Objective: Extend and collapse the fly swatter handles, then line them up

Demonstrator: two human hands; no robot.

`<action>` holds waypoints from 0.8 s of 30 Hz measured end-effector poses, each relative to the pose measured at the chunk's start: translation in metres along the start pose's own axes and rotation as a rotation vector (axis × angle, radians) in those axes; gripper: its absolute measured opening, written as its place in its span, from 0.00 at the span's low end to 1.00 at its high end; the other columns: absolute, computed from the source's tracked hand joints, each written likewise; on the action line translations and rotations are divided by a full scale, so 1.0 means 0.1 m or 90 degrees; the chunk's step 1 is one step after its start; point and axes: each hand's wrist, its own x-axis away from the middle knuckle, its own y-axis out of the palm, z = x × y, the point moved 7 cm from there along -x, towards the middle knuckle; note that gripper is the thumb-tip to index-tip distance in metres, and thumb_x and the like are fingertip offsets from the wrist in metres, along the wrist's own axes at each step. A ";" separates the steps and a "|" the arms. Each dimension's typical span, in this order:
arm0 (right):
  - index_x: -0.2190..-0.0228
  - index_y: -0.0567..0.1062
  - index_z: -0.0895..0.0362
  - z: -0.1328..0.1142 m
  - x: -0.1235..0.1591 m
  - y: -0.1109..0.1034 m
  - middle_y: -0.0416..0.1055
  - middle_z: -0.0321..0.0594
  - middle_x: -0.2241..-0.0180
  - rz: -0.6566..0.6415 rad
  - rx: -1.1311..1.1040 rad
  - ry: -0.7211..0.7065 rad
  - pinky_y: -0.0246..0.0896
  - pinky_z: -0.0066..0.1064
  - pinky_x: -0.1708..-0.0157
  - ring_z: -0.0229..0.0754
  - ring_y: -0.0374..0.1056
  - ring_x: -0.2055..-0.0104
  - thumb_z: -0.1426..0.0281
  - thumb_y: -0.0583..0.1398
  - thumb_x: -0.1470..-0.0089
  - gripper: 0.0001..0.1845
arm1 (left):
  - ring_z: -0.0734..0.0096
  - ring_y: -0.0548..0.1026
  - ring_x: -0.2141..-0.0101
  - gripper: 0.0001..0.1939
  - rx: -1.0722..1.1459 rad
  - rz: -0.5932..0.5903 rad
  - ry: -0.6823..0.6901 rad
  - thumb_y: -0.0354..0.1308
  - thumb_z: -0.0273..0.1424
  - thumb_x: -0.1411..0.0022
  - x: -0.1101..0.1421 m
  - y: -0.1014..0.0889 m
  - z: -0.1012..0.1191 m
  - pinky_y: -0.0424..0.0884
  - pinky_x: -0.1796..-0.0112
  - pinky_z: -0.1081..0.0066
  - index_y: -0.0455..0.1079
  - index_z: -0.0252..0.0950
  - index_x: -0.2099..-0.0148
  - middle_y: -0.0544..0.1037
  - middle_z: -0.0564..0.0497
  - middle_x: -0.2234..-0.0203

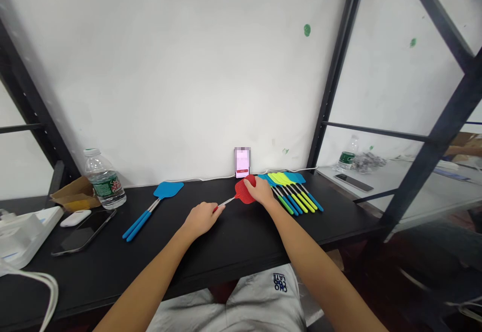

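A red fly swatter (244, 191) lies across the middle of the black table (211, 251). My left hand (201, 218) is closed round its red handle end. My right hand (259, 191) grips the red swatter head with curled fingers. Just right of it lies a row of several swatters (291, 191) with blue, yellow and green heads and handles. Left of my hands, two blue swatters (152, 207) lie together on the table.
A phone (242, 162) stands against the white wall behind the red swatter. At the left are a water bottle (103, 179), a dark phone (85, 231), a white case (75, 217) and a cardboard box (75, 194). Black shelf posts (331, 81) frame the table; another bench (395, 181) lies right.
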 end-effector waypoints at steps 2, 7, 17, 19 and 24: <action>0.63 0.75 0.57 -0.01 0.01 -0.01 0.75 0.48 0.63 0.000 -0.001 0.006 0.59 0.32 0.62 0.48 0.71 0.60 0.48 0.49 0.42 0.28 | 0.66 0.71 0.74 0.30 0.001 0.003 -0.001 0.35 0.51 0.34 0.00 0.00 0.00 0.54 0.74 0.71 0.66 0.37 0.73 0.74 0.47 0.76; 0.62 0.74 0.58 -0.05 0.04 -0.03 0.75 0.48 0.62 -0.006 0.000 0.018 0.60 0.31 0.62 0.48 0.70 0.59 0.48 0.51 0.43 0.27 | 0.66 0.72 0.73 0.30 0.002 0.001 -0.007 0.35 0.50 0.34 0.00 0.00 0.00 0.55 0.73 0.71 0.67 0.37 0.73 0.74 0.47 0.75; 0.60 0.72 0.58 -0.12 0.09 -0.05 0.74 0.48 0.62 0.019 -0.014 0.002 0.59 0.31 0.62 0.48 0.70 0.59 0.50 0.52 0.43 0.25 | 0.65 0.72 0.73 0.31 0.002 -0.002 -0.013 0.34 0.51 0.34 0.00 0.01 -0.02 0.56 0.73 0.71 0.67 0.38 0.73 0.75 0.47 0.75; 0.60 0.72 0.58 -0.11 0.08 -0.04 0.74 0.48 0.62 0.020 -0.014 0.003 0.59 0.32 0.63 0.48 0.70 0.59 0.50 0.52 0.43 0.25 | 0.65 0.72 0.73 0.30 0.004 -0.005 -0.019 0.35 0.52 0.34 0.00 0.01 -0.02 0.56 0.73 0.71 0.67 0.37 0.73 0.75 0.47 0.75; 0.59 0.72 0.58 -0.09 0.06 0.00 0.74 0.48 0.61 0.004 -0.020 -0.006 0.59 0.31 0.63 0.48 0.70 0.59 0.49 0.51 0.42 0.26 | 0.65 0.71 0.73 0.30 -0.002 -0.001 -0.020 0.34 0.52 0.34 0.00 0.01 -0.01 0.54 0.74 0.71 0.66 0.37 0.74 0.74 0.47 0.75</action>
